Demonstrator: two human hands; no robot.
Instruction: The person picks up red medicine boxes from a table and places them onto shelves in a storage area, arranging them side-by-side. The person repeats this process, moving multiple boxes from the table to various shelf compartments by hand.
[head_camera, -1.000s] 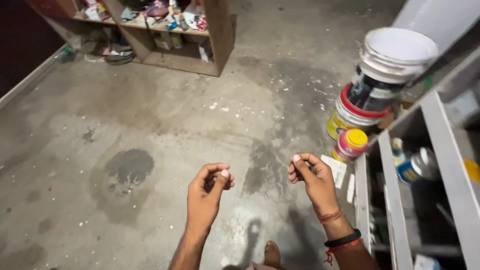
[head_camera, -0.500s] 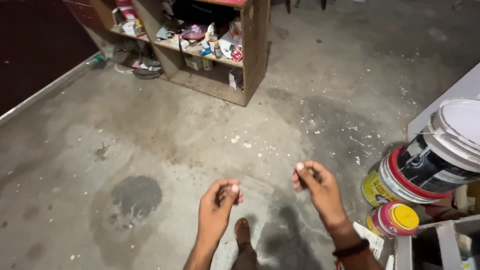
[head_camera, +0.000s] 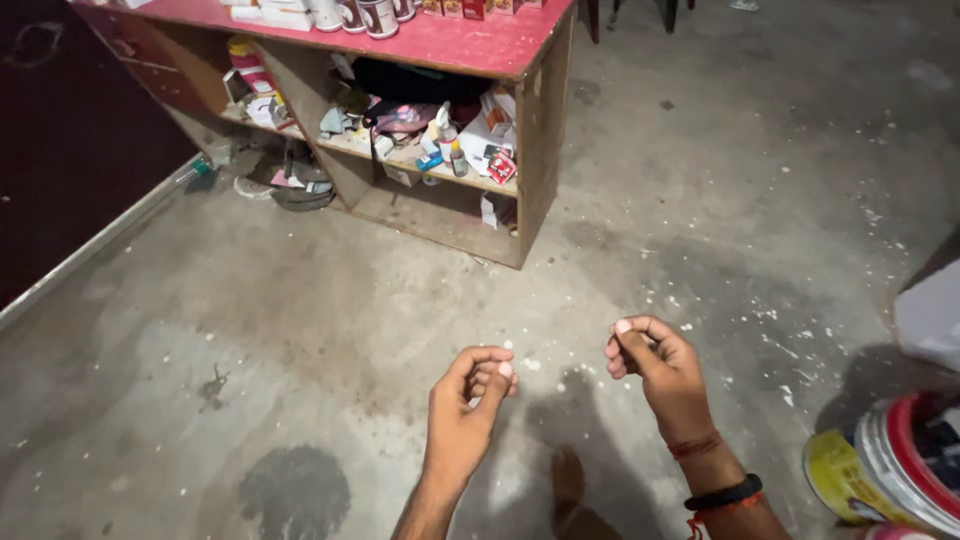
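Concrete floor (head_camera: 300, 300) under loosely curled hands (left (head_camera: 468, 395), right (head_camera: 655, 362)).

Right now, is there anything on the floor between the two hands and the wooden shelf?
Nothing visible: only bare stained floor lies between the left hand, the right hand and the shelf.
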